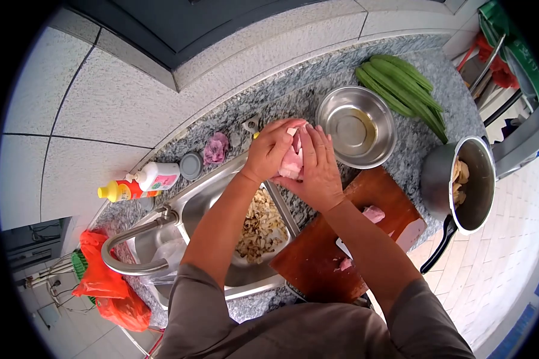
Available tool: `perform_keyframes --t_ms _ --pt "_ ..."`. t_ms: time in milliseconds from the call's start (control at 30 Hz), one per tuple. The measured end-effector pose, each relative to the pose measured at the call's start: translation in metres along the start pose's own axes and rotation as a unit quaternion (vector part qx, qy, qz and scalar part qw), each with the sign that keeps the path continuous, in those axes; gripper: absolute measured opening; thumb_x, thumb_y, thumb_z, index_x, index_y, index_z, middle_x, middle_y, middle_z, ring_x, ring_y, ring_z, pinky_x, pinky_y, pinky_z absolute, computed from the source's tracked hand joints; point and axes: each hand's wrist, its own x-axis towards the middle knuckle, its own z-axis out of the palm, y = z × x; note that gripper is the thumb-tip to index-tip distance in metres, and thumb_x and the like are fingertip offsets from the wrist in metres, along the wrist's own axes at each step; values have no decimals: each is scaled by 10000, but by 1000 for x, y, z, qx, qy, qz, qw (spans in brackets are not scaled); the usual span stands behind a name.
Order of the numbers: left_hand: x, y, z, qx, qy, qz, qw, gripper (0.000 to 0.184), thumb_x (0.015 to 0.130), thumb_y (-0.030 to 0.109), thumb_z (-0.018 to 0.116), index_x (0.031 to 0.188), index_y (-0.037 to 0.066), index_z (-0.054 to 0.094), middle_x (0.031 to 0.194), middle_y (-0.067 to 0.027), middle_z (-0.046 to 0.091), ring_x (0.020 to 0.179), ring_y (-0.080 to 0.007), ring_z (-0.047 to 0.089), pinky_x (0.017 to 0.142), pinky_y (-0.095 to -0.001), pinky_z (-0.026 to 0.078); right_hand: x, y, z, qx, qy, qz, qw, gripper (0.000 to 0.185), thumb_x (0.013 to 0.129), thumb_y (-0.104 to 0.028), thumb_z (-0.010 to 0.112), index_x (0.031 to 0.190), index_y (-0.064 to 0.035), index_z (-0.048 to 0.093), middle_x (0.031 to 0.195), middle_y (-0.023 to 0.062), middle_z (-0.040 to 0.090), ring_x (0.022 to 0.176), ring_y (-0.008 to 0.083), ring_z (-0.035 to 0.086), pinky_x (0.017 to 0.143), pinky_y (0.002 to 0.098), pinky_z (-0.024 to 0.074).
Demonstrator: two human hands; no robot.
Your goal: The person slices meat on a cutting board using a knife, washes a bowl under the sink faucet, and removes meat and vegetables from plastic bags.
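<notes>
Granite counter, steel sink, both hands' fingers curled round pink raw meat.

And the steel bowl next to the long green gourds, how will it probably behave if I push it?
The steel bowl looks thin-walled, so probably stiff and light for its size. With its flat round bottom, it should slide on the granite counter rather than roll. The little yellowish liquid inside may slosh.

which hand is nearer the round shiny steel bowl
Right. The right hand is close beside the round shiny steel bowl; the left hand is farther off, beyond the raw pink meat both hold.
</notes>
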Motion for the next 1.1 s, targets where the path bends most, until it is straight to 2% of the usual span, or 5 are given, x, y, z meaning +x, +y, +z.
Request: perform_keyframes --t_ms 367,733,833,967,1100 --pt "-1 -1 -3 -179 42 -89 979 503 1110 404 438 1350 8 635 1357 -112 627 1300 -228 544 1117 -342 405 -35 1 -42 12 34 44 998 1006 732 -408 890 1508 -12 387 1511 212 433 1444 451 369 1184 540 329" --pt "0 4 -5 -127 18 -56 990 460 1107 359 464 1293 -7 673 1356 -129 629 1255 -233 581 1094 -353 442 -44 -14 -46 23 48 54 997 812 810 -220 832 1471 2 416 1416 221 484 1299 428 464 1122 515 377" --pt "-1 -2 -6 -103 -3 -54 993 556 1113 442 390 1338 -4 635 1384 -117 614 1282 -227 562 1121 -357 418 -55 -14 -39 85 59 130 986 720 848 -184 810 1436 6 440 1358 205 513 1170 356 566 1016 473 477" --pt "-2 -8 -6 -98 -10 -58 993 604 1113 489 356 1360 1 611 1402 -107 605 1302 -220 549 1138 -359 407 -77 -2 -10 291 47 323 899 634 925 -91 725 1462 13 405 1306 180 542 902 185 653 741 322 574" --pt "-2 -6 -2 -219 24 -101 970 459 1106 360 474 1283 -14 675 1364 -116 633 1255 -211 580 1111 -334 419 -57 -11 -19 508 21 473 719 723 892 13 622 1541 15 301 1318 171 547 1017 229 662 800 387 602"
